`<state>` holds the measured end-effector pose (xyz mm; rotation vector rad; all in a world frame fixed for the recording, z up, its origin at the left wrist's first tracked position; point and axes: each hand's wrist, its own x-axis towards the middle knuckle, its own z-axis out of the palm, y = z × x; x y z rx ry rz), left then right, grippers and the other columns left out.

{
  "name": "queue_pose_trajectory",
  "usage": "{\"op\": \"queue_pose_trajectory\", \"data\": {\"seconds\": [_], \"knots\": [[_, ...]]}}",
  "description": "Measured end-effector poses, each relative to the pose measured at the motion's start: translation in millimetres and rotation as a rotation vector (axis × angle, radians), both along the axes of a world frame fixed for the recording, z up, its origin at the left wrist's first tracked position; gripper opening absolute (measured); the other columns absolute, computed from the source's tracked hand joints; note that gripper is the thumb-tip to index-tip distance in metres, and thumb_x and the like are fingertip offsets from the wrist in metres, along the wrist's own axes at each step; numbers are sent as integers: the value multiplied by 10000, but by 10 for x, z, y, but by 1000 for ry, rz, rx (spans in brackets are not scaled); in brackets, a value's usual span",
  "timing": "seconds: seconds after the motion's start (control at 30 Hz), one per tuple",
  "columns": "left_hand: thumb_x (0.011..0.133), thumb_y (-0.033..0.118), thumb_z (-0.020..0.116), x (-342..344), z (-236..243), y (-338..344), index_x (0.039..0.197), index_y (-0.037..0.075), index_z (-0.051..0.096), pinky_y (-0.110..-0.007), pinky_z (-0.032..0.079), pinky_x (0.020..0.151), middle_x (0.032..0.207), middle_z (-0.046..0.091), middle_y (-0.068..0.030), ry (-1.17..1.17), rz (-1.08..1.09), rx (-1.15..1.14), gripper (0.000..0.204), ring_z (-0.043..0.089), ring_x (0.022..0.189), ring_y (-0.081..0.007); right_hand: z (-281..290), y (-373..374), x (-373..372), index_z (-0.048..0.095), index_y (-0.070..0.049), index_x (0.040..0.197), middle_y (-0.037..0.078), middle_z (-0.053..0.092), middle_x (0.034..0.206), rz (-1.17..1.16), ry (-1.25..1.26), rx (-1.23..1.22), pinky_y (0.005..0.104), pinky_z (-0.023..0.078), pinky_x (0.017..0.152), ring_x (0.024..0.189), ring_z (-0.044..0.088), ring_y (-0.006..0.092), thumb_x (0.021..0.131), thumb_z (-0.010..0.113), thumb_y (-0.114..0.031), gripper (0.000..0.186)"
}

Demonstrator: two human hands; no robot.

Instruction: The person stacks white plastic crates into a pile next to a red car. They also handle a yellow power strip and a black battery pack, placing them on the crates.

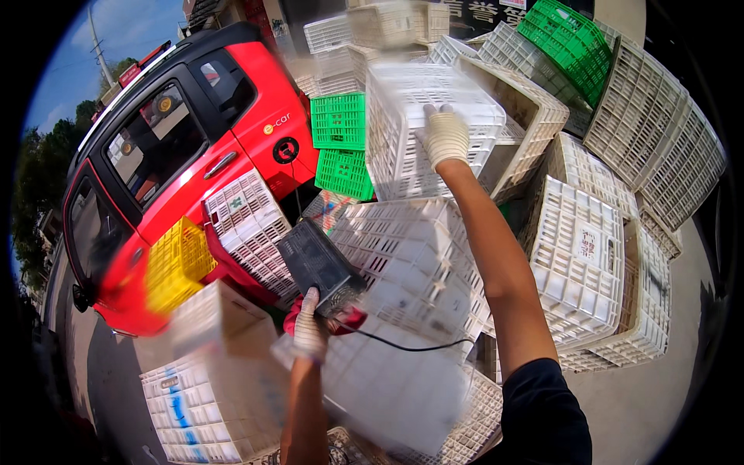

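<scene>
My left hand (308,333), in a pale striped glove, is closed on the end of a black box (318,260), with red material beside it. A black cable runs rightward from there across blurred white crates. Higher up, my gloved right hand (445,138) grips a large white crate (399,167) with its fingertips at the slotted face. Below that crate sits another white crate (387,240); to the box's left, a white crate (242,218) leans at a tilt.
A red vehicle (194,167) stands at left, near a yellow crate (174,263). Green crates (339,120) are stacked beside it, another green crate (564,39) lies at upper right. Several white crates (577,263) fill the right and bottom (194,411). Pavement (635,411) shows lower right.
</scene>
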<state>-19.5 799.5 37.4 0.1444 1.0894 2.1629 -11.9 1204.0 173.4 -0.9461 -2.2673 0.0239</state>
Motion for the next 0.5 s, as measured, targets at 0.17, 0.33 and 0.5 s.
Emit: {"op": "queue_pose_trajectory", "data": {"seconds": [0.17,0.33,0.5], "knots": [[889,310,678,-48,-37,-11,1235,-14,513,-448,598,631,978,685,-172,-59,-94,104,502,684,780,-333,-395,-122,595,517,-88,1342,188,494,1374,295,-45,118,452,409,1035,1218,507,371,787,711,-296,624],[921,430,575,-49,-32,-10,1199,-34,543,-417,588,654,984,688,-181,17,-81,31,542,682,773,-299,-558,-117,1155,460,-41,1387,207,417,1458,272,121,50,461,353,1088,1314,427,385,805,695,-301,680],[910,440,592,-47,34,-28,1215,-26,539,-435,576,733,1028,682,-176,68,-199,87,560,676,825,-302,-782,-253,2311,502,-16,1345,200,476,1407,169,-115,-80,459,347,1087,1296,445,368,822,676,-337,637]]}}
